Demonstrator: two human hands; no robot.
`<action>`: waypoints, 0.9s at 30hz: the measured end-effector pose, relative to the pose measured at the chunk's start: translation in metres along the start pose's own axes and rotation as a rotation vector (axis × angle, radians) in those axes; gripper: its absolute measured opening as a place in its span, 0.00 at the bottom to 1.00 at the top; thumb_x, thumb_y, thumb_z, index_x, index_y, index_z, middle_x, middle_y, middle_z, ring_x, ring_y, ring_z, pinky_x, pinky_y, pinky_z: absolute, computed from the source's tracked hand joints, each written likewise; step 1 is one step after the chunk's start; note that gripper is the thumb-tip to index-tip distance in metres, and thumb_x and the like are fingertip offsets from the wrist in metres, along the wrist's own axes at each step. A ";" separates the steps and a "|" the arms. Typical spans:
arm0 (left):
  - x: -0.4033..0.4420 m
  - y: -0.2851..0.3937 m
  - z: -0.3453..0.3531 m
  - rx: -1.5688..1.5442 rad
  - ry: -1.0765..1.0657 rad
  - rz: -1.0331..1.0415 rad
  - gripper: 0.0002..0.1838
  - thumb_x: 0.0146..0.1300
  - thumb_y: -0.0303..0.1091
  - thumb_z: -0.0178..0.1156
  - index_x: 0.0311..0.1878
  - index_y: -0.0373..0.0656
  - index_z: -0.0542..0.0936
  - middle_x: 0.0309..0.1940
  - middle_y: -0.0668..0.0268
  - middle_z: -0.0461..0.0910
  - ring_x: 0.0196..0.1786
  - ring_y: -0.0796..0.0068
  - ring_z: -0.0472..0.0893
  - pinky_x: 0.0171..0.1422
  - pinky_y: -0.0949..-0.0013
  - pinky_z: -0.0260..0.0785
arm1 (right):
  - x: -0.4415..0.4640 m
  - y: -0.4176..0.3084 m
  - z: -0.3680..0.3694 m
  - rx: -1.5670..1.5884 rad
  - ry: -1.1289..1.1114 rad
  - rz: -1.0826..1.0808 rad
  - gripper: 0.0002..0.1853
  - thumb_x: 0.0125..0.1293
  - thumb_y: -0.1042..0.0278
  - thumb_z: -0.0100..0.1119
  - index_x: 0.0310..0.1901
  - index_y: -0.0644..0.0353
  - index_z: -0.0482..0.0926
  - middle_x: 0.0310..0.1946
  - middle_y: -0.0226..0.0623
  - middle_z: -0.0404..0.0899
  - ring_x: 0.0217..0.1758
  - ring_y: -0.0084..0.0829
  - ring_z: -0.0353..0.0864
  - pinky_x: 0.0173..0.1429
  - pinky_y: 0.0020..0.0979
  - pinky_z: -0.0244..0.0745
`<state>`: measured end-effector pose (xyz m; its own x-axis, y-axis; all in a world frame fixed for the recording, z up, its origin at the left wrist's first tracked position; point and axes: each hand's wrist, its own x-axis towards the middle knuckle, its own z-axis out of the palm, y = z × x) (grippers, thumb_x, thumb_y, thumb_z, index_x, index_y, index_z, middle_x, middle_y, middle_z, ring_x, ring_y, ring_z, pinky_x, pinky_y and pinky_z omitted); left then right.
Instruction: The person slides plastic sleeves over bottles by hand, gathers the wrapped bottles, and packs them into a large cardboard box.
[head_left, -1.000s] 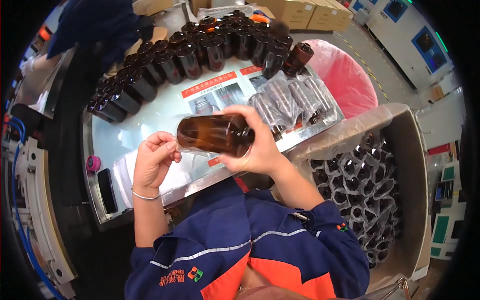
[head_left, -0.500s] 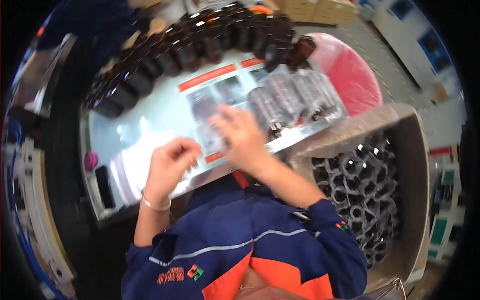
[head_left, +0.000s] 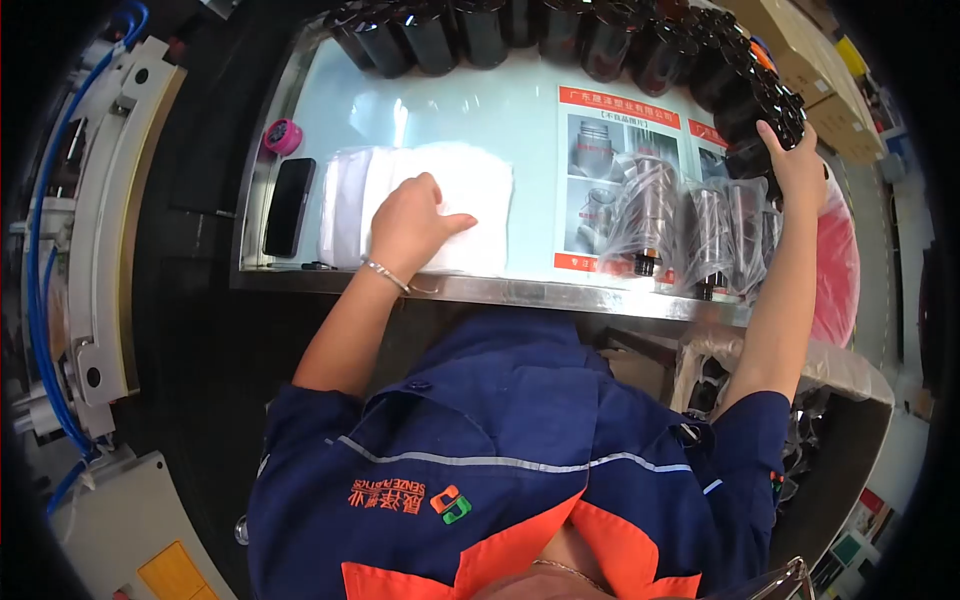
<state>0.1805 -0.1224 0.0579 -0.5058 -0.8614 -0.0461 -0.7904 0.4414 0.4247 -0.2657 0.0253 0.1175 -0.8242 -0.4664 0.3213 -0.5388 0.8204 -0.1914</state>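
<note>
My left hand (head_left: 412,228) rests over a stack of thin white plastic bags (head_left: 475,195), its fingers partly curled and the thumb held apart, with nothing visible in it. Out at the right end of the table, my right hand (head_left: 799,172) has thumb and fingers around a dark glossy bottle (head_left: 783,112) in the curved row. Part of that bottle is hidden by the hand. Several bottles in clear bags lie near the front edge, one bagged bottle (head_left: 655,210) on the printed sheet (head_left: 572,190).
More dark bottles (head_left: 485,35) line the table's back. At the left are a black phone (head_left: 290,208) and a pink round item (head_left: 283,137). Beyond the metal table edge (head_left: 520,292) stand a pink-lined bin (head_left: 838,250) and a carton (head_left: 868,400) of dark bottles.
The view has swung to the right. My hands, close together over the table before, are now far apart: the left over the white bags, the right among the dark bottles. A bagged bottle lies on the sheet.
</note>
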 end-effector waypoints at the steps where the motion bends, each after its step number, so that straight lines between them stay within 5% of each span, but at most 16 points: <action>1: 0.004 0.000 0.005 0.001 -0.062 -0.002 0.15 0.53 0.41 0.67 0.32 0.37 0.78 0.30 0.53 0.80 0.36 0.54 0.80 0.43 0.57 0.72 | 0.004 0.002 0.008 -0.064 -0.036 -0.009 0.51 0.50 0.23 0.57 0.65 0.59 0.64 0.51 0.54 0.78 0.56 0.51 0.78 0.58 0.44 0.71; 4: 0.007 -0.010 0.014 -0.014 -0.111 0.040 0.09 0.58 0.34 0.59 0.32 0.36 0.80 0.31 0.50 0.81 0.37 0.50 0.80 0.46 0.55 0.72 | 0.007 0.015 0.038 -0.092 0.013 0.000 0.47 0.50 0.28 0.61 0.62 0.58 0.67 0.49 0.53 0.80 0.54 0.51 0.79 0.57 0.44 0.72; 9: 0.006 -0.018 -0.006 -0.256 -0.030 0.016 0.09 0.54 0.32 0.64 0.30 0.34 0.82 0.25 0.55 0.81 0.29 0.63 0.81 0.38 0.65 0.73 | -0.007 0.031 0.034 0.166 0.177 -0.044 0.46 0.47 0.36 0.69 0.60 0.63 0.68 0.48 0.53 0.80 0.53 0.49 0.79 0.57 0.42 0.72; 11: 0.006 -0.020 -0.012 -0.297 -0.081 -0.025 0.09 0.54 0.32 0.65 0.31 0.34 0.82 0.25 0.55 0.82 0.29 0.64 0.81 0.38 0.65 0.73 | -0.025 0.016 0.008 0.378 0.506 -0.182 0.43 0.46 0.51 0.77 0.58 0.69 0.68 0.47 0.47 0.80 0.49 0.41 0.81 0.56 0.37 0.74; 12: 0.008 -0.024 -0.012 -0.365 -0.093 -0.054 0.08 0.55 0.31 0.66 0.31 0.35 0.82 0.23 0.63 0.80 0.26 0.74 0.77 0.33 0.71 0.69 | -0.039 0.002 -0.008 0.378 0.507 -0.181 0.43 0.46 0.51 0.77 0.58 0.69 0.68 0.47 0.47 0.80 0.49 0.41 0.81 0.56 0.37 0.74; 14: 0.009 -0.020 -0.014 -0.430 -0.108 -0.073 0.07 0.56 0.30 0.67 0.32 0.35 0.83 0.21 0.70 0.77 0.23 0.83 0.73 0.27 0.78 0.64 | -0.074 -0.033 -0.041 1.236 0.188 0.035 0.36 0.47 0.66 0.78 0.55 0.71 0.69 0.46 0.38 0.78 0.44 0.31 0.80 0.53 0.31 0.76; 18: 0.002 0.001 -0.015 -0.829 -0.236 -0.126 0.06 0.58 0.28 0.66 0.35 0.35 0.81 0.23 0.71 0.77 0.22 0.85 0.72 0.24 0.81 0.62 | -0.145 -0.086 -0.030 1.942 -0.203 -0.007 0.30 0.52 0.68 0.75 0.55 0.65 0.70 0.46 0.34 0.78 0.44 0.27 0.79 0.50 0.28 0.76; 20: 0.000 0.013 -0.012 -0.981 -0.272 -0.116 0.06 0.59 0.27 0.65 0.35 0.35 0.81 0.23 0.70 0.78 0.21 0.85 0.73 0.24 0.81 0.62 | -0.179 -0.098 -0.001 2.089 -0.666 0.031 0.23 0.63 0.60 0.65 0.57 0.57 0.71 0.52 0.38 0.78 0.53 0.33 0.79 0.54 0.39 0.78; 24: -0.010 0.037 -0.010 -1.151 -0.261 0.000 0.06 0.54 0.17 0.62 0.37 0.33 0.80 0.25 0.65 0.79 0.23 0.81 0.77 0.25 0.78 0.67 | -0.231 -0.153 0.003 2.240 -1.052 0.254 0.31 0.62 0.43 0.60 0.59 0.57 0.71 0.56 0.40 0.75 0.63 0.38 0.71 0.69 0.53 0.61; 27: -0.010 0.037 -0.004 -1.325 -0.284 -0.026 0.05 0.58 0.19 0.61 0.38 0.33 0.79 0.25 0.63 0.79 0.22 0.78 0.76 0.25 0.76 0.67 | -0.227 -0.150 0.002 2.229 -0.966 0.195 0.28 0.63 0.49 0.61 0.58 0.61 0.71 0.53 0.41 0.77 0.55 0.36 0.77 0.61 0.46 0.72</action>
<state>0.1571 -0.0983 0.0777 -0.6767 -0.7133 -0.1825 0.0417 -0.2846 0.9577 0.0017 0.0071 0.0711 -0.3373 -0.9412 -0.0166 0.7370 -0.2531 -0.6267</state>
